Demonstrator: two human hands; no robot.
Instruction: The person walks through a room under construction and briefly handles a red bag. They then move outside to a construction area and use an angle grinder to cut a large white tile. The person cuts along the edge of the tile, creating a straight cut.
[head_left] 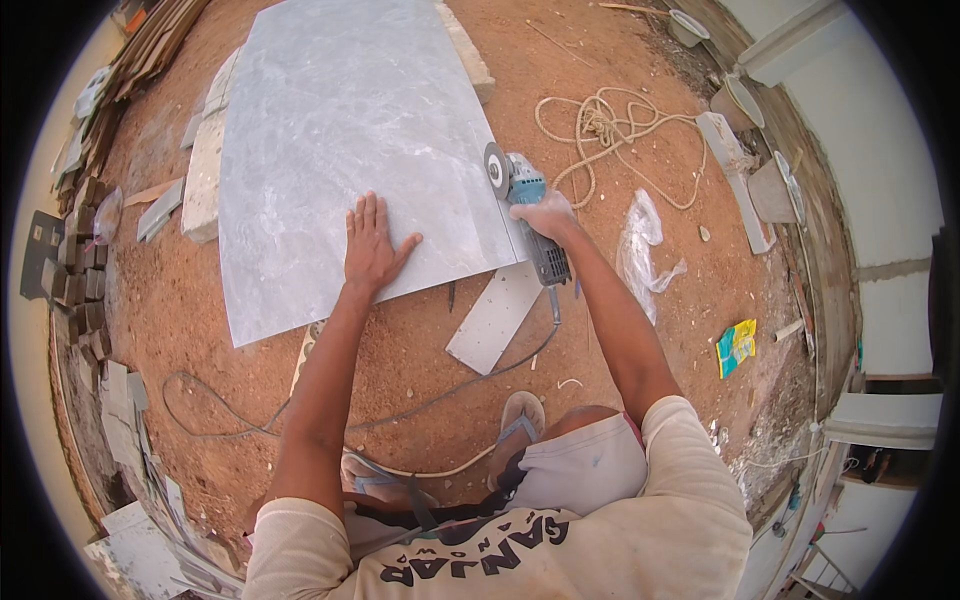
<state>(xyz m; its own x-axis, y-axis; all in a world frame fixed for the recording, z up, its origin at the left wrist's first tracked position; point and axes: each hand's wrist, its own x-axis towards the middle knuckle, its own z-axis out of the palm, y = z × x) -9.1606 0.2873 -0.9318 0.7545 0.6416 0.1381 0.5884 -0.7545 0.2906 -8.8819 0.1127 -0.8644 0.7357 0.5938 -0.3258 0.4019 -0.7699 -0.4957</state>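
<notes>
A large grey tile slab (300, 140) lies raised on pale blocks (203, 180) over reddish ground. My left hand (375, 245) rests flat on it near the close edge, fingers stretched forward and thumb out to the side. In my right hand (548, 217) is a blue and black angle grinder (528, 186), held by its body. Its round disc (496, 170) stands at the slab's right edge; whether it spins I cannot tell. A thin line runs along the slab beside that edge, down to the near corner.
The grinder's cord (420, 408) trails over the ground by my feet. A light tile offcut (494, 318) lies under the near corner. To the right are coiled rope (600, 128), clear plastic (640, 250) and a yellow-blue packet (736, 348). Stacked bricks (84, 270) line the left.
</notes>
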